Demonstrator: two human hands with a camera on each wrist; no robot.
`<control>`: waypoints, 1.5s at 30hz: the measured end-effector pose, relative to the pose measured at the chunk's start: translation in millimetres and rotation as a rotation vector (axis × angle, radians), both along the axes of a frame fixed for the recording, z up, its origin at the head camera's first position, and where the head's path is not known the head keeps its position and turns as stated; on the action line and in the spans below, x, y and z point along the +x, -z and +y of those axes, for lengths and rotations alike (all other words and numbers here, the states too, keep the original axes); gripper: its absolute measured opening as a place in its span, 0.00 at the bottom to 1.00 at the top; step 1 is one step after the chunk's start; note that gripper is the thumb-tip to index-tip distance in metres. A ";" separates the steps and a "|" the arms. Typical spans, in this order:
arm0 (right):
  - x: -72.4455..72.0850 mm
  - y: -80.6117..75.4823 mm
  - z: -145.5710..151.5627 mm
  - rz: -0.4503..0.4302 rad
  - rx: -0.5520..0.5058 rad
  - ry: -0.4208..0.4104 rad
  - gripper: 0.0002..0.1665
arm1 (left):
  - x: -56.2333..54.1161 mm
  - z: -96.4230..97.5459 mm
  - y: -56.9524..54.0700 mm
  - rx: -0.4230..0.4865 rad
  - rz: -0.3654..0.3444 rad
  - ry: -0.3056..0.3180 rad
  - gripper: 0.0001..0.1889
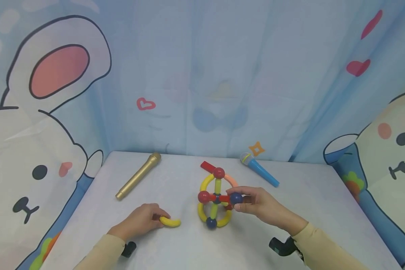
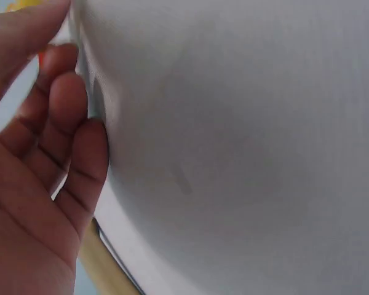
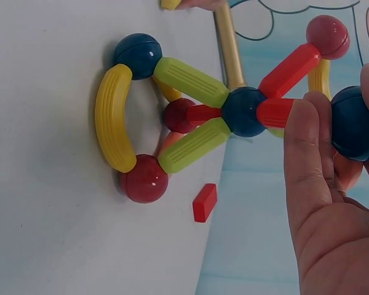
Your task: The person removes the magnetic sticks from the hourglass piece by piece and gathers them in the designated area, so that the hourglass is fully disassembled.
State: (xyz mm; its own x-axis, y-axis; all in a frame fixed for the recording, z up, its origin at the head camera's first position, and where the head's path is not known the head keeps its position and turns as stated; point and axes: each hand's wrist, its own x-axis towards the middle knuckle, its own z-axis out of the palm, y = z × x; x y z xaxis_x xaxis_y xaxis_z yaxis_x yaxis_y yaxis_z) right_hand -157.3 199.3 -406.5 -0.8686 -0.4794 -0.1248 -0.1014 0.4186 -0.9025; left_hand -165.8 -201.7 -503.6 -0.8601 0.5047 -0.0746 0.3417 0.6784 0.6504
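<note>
My left hand (image 1: 141,222) pinches one end of a yellow curved rod (image 1: 174,222) low over the table, left of a ball-and-rod building toy (image 1: 214,213). That toy joins red and dark blue balls with lime green and red straight rods and curved yellow and orange ones. My right hand (image 1: 258,204) grips it on its right side, around a dark blue ball (image 1: 236,198) and the end of a red rod. In the right wrist view, the thumb and fingers lie around this blue ball (image 3: 353,126), and another blue ball (image 3: 243,112) forms the toy's hub.
Behind the left hand lies a gold microphone (image 1: 139,175). A blue microphone (image 1: 261,170) rests at the back right. A loose red block (image 1: 207,167) lies just behind the toy. A printed blue curtain (image 1: 222,75) hangs along the table's back edge.
</note>
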 end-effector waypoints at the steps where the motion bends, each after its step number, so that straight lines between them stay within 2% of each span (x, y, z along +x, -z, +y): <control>1: 0.2 -0.2 -0.1 -0.002 -0.002 0.001 0.24 | 0.1 -0.1 0.5 -0.025 0.030 -0.001 0.15; 4: 0.4 -0.3 -0.4 -0.001 -0.006 -0.002 0.24 | 2.4 3.9 1.2 -0.100 0.116 -0.026 0.17; 6: 0.3 -0.2 -0.5 0.003 -0.008 -0.004 0.24 | 4.7 9.1 0.9 -0.146 0.142 -0.054 0.20; 9: 0.2 -0.3 -0.3 0.013 -0.006 -0.008 0.24 | 7.6 18.6 1.2 -0.205 0.165 -0.102 0.29; 11: 0.2 -0.3 -0.1 0.014 -0.003 -0.004 0.24 | 8.8 24.4 1.4 -0.220 0.182 -0.129 0.34; 14: 0.1 -0.2 0.2 0.013 0.000 -0.003 0.24 | 9.8 29.4 2.2 -0.222 0.225 -0.156 0.35; 16: -0.2 0.0 0.1 0.012 -0.001 -0.003 0.24 | 10.1 30.3 1.8 -0.206 0.234 -0.156 0.33; 22: -1.2 0.7 -0.7 0.011 0.003 -0.005 0.24 | 8.6 22.9 -0.8 -0.174 0.198 -0.126 0.31; 30: -1.0 1.2 -0.2 0.005 -0.001 0.001 0.25 | 6.9 21.2 3.4 -0.251 0.310 -0.130 0.33; 34: -1.6 -0.4 -0.8 0.002 0.000 -0.004 0.24 | 8.5 18.8 0.7 -0.251 0.293 -0.116 0.35; 38: -1.7 -1.1 -0.9 0.000 0.006 -0.007 0.24 | 9.3 7.5 -3.8 -0.265 0.242 -0.112 0.37; 45: -1.0 -0.3 0.1 -0.003 -0.002 -0.005 0.24 | 10.6 -12.7 -9.9 -0.303 0.188 -0.179 0.37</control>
